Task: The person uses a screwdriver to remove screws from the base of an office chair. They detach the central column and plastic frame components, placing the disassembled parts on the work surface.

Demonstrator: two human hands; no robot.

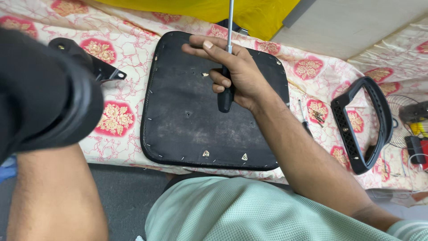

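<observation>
The right hand (pixel 236 76) is closed around a screwdriver (pixel 228 67), its grip wrapped on the black handle with the lower fingers curled under and the index finger stretched out to the left. The handle is dark, ribbed-looking and rounded at its butt end, which points down toward the person; the bare metal shaft is thin, straight and silvery, and runs up out of the fist to the top edge of the view, so the tip cannot be seen. The tool is held above the upper middle of a black chair seat pan (pixel 187 116), which lies underside up on a bed covered with a cream sheet printed with red and gold flowers (pixel 117 118).

The seat underside is a rounded square, matt black and scuffed grey in the middle, with small staples dotted along its stitched edge, a few screw holes, and two small brass-coloured fittings near the lower edge.

The left hand is out of view; only the left forearm (pixel 58 196) shows, under a large black padded part (pixel 44 89) at the left edge. A black metal bracket (pixel 89 60) lies just left of the seat. A black plastic armrest loop (pixel 363 125) lies well to the right, with a few small screws (pixel 317 116) between it and the right forearm.
</observation>
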